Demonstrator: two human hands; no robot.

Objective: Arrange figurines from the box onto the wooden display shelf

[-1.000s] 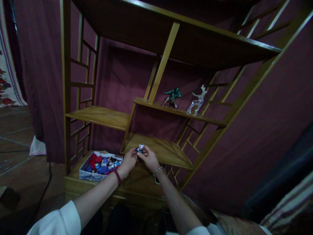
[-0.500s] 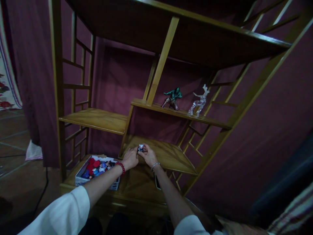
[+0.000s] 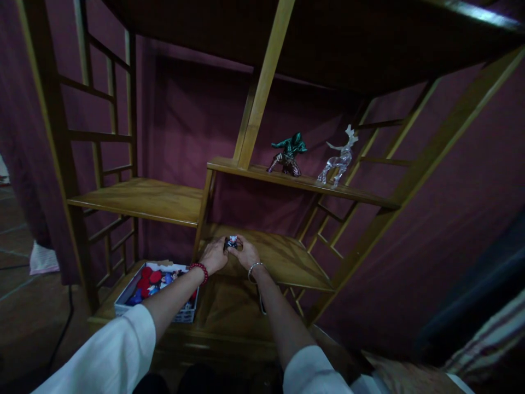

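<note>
Between my fingertips is a small figurine (image 3: 233, 241) with a white-and-pink top and a dark lower part, over the left part of the lower right shelf (image 3: 279, 260). My left hand (image 3: 215, 256) pinches it from the left, below a red bead bracelet. From the other side my right hand (image 3: 247, 253) grips it, a silver bangle on that wrist. Whether the figurine's base touches the shelf I cannot tell. Left of my left forearm, a box (image 3: 153, 290) holds several red, blue and dark toy figures, partly covered by that arm.
On the shelf above, a crouching green-and-purple figure (image 3: 289, 154) stands beside a clear deer figurine (image 3: 341, 158). A wooden divider (image 3: 262, 87) rises behind my hands. The left shelf (image 3: 143, 200) juts out above the box. A dark phone-like object (image 3: 261, 302) shows by my right forearm.
My view has moved closer to the shelves and tilted slightly. Both hands still hold the figurine; my left fingers now sit more along its left side.
</note>
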